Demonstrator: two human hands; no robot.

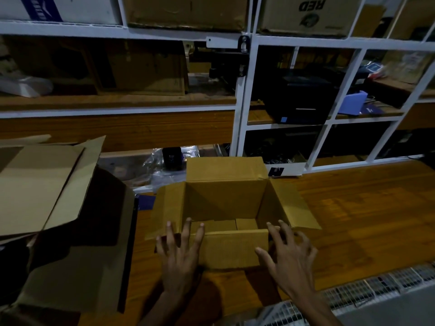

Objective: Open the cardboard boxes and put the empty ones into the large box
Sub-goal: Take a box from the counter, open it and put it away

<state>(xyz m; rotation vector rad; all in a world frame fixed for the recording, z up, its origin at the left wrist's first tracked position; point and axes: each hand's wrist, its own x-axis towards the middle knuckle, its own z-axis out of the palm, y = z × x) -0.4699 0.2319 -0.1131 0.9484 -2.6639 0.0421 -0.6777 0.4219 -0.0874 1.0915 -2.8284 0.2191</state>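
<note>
A small cardboard box point(226, 198) stands open on the wooden table point(353, 208), its flaps spread outward and its inside bare. My left hand point(180, 257) lies with straight, spread fingers over the box's near left corner and front flap. My right hand point(289, 252) reaches the near right corner, its fingers spread and slightly bent on the flap edge. To the left sits the large box point(77, 243), open, with a big flap point(40, 184) standing over its dark inside.
White-framed shelves point(240, 95) behind the table hold more cardboard boxes, a black device point(303, 97) and a blue object point(353, 103). Clear plastic bags point(162, 175) and a small black item lie behind the small box. A wire mesh edge point(376, 288) runs along the near right.
</note>
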